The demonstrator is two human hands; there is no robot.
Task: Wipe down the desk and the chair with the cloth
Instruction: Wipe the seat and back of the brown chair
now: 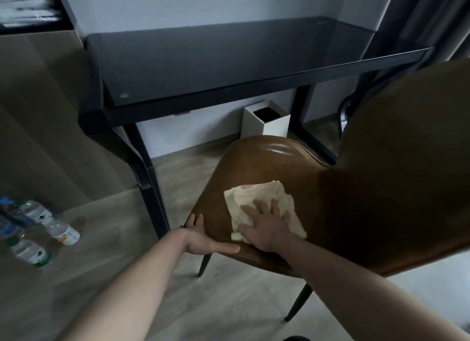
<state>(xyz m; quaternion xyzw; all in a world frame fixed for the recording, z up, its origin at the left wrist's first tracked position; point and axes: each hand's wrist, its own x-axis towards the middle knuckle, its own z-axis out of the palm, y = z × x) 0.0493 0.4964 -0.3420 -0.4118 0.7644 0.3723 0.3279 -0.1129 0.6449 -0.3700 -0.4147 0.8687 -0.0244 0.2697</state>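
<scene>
Head view: the only view, looking down over both forearms at the chair, with the counter beyond.
Chair (254, 177): brown, leather-like seat with dark legs, standing near and right of centre; its tall backrest (407, 162) rose on the right.
Cloth (264, 203): pale and crumpled, spread flat on the near part of the seat.
Right hand (267, 226): lay palm-down on the cloth, fingers (274, 205) straight and splayed, pressing rather than gripping.
Left hand (203, 239): gripped the near left rim of the seat, thumb along the top edge and fingers curled round and under the rim.
Counter (229, 60): a black glass-topped desk on a dark frame, far and centre, apart from the chair; nothing could be made out on it.
Step in hand: judged to be the chair seat, braced by one hand and wiped by the other.
Progress: whether the counter was already wiped could not be told.
Next move: probably sweeping the flat cloth toward the far curve of the seat, then up the backrest, with steady downward pressure so the cloth would not bunch.
Elsewhere: plastic water bottles (33, 228) lay on the floor at near left; a white bin (267, 121) stood under the counter.
</scene>
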